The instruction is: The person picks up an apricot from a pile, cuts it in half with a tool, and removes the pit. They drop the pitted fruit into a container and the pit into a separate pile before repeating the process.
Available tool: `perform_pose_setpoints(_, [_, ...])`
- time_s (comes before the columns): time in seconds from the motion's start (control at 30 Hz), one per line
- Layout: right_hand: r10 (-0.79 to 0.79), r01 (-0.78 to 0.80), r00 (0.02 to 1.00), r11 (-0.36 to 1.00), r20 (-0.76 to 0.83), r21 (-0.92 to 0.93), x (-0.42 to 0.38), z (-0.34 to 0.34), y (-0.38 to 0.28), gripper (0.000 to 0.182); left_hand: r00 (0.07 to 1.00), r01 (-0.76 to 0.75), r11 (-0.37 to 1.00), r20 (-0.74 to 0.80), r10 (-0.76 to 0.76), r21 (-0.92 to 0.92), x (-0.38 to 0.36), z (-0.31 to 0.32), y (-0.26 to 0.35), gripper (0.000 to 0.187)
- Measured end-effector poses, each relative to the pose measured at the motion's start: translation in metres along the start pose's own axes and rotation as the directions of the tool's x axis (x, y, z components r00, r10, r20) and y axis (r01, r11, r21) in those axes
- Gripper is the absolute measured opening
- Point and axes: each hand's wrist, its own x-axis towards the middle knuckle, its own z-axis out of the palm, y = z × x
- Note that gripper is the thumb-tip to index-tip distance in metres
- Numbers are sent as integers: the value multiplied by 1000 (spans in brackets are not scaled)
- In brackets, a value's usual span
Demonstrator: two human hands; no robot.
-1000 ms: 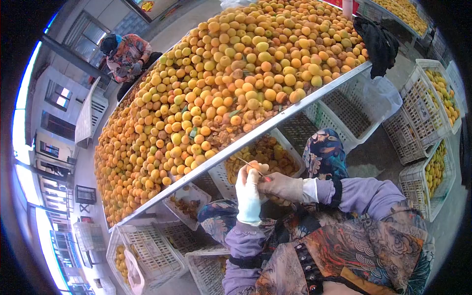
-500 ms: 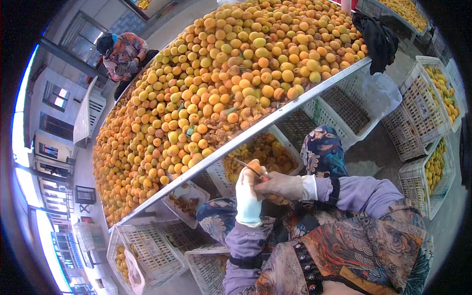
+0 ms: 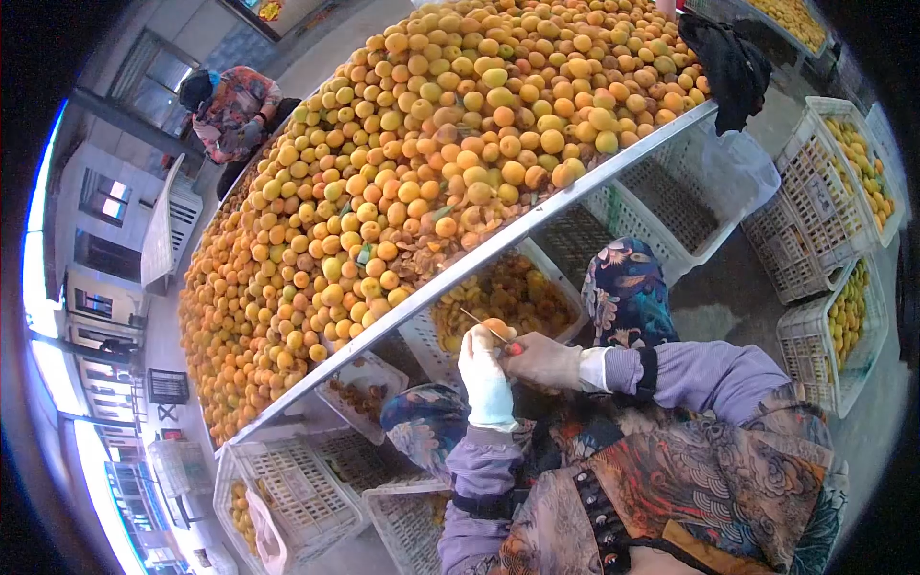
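Over my lap, my gloved left hand (image 3: 487,379) holds an orange-yellow apricot (image 3: 497,330) at its fingertips. My gloved right hand (image 3: 543,362) is closed on the red handle of a small knife (image 3: 476,318), whose thin blade lies against the apricot and points up and left. Both hands are close together, just below a white crate (image 3: 573,305) of cut apricot pieces. Beyond them a large heap of whole apricots (image 3: 383,182) lies on a table with a metal edge (image 3: 460,261).
Another person (image 3: 233,110) sits across the table at the upper left. Apricot-filled crates (image 3: 832,192) stand at the right. More crates (image 3: 292,489) are at the lower left. A black cloth (image 3: 728,72) hangs over the table corner.
My right hand has shifted slightly right and tilted, and more of the red handle and blade shows. The view has moved a little.
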Motion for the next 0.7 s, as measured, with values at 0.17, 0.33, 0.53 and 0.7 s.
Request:
perform_pose_setpoints(0.17, [-76, 73, 995, 996, -58, -51, 12, 4, 7, 18, 999, -50, 996, -9, 51, 75, 5, 0, 1, 37])
perform_pose_setpoints(0.33, [-41, 34, 997, 995, -64, -96, 11, 3, 0, 17, 998, -51, 994, 39, 47, 94, 2, 4, 12, 38])
perform_pose_setpoints(0.53, [-367, 352, 926, 924, -92, -147, 34, 13, 17, 18, 989, -84, 977, -100, 105, 194, 4, 9, 8, 32])
perform_pose_setpoints(0.7, [119, -116, 985, 993, 127, -32, 16, -4, -6, 19, 995, -89, 989, -26, 93, 122, 6, -2, 4, 32])
